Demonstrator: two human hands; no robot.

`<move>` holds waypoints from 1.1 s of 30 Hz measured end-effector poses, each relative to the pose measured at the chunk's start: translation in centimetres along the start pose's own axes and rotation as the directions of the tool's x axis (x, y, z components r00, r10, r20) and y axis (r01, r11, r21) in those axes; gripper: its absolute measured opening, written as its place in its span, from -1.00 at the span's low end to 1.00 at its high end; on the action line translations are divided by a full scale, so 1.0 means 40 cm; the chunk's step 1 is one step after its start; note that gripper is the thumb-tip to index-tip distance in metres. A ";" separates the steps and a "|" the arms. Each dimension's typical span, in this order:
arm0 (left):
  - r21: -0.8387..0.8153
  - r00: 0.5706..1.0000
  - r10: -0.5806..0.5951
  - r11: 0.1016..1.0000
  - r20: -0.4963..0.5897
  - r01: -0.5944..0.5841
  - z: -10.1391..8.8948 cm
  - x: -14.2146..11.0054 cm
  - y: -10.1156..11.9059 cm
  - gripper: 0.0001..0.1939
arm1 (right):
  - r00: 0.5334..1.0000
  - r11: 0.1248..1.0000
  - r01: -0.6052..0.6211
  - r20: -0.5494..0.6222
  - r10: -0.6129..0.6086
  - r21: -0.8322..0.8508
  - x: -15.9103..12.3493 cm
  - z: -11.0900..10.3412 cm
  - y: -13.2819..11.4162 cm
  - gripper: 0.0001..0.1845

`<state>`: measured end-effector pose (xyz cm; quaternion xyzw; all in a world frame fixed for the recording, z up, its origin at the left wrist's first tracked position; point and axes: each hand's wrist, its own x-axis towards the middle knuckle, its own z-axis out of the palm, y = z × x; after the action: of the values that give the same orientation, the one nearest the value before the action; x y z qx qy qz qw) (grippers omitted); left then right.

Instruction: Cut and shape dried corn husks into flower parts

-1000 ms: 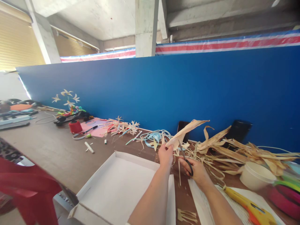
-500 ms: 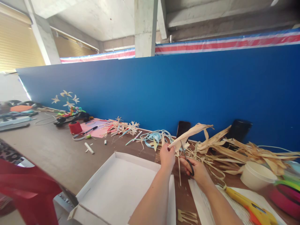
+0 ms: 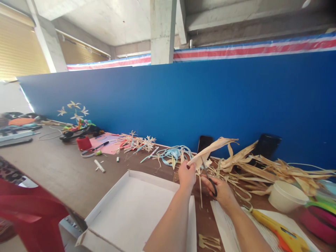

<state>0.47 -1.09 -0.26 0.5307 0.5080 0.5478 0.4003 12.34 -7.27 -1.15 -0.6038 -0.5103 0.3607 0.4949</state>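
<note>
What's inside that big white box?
The white box looks bare inside, just its flat white bottom. The left arm covers its right corner, so anything lying there stays hidden.

Scissors (image 3: 207, 175) against held corn husk (image 3: 210, 149)

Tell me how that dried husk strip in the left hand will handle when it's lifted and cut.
The husk strip probably is light and fairly stiff: it juts out from the left hand without drooping. Its curled, ragged end suggests it is brittle and may split. The right hand works scissors at its base.
</note>
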 end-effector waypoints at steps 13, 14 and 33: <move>-0.007 1.000 -0.012 1.000 0.002 0.012 0.001 0.002 0.002 -0.82 | 1.000 1.000 -0.020 0.008 0.020 -0.009 0.006 -0.002 0.008 -0.52; -0.013 1.000 -0.008 1.000 0.006 0.008 0.003 0.003 0.000 -0.83 | 1.000 1.000 -0.020 0.006 0.020 -0.008 0.006 -0.002 0.008 -0.52; -0.119 0.998 -0.068 0.990 0.010 0.069 -0.004 -0.001 0.017 -0.90 | 0.977 0.998 0.046 0.211 -0.036 -0.040 -0.008 0.000 0.010 -0.59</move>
<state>0.38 -1.26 0.40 0.4897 0.4909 0.5616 0.4515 12.37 -7.59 -1.54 -0.5625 -0.5802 0.4008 0.4317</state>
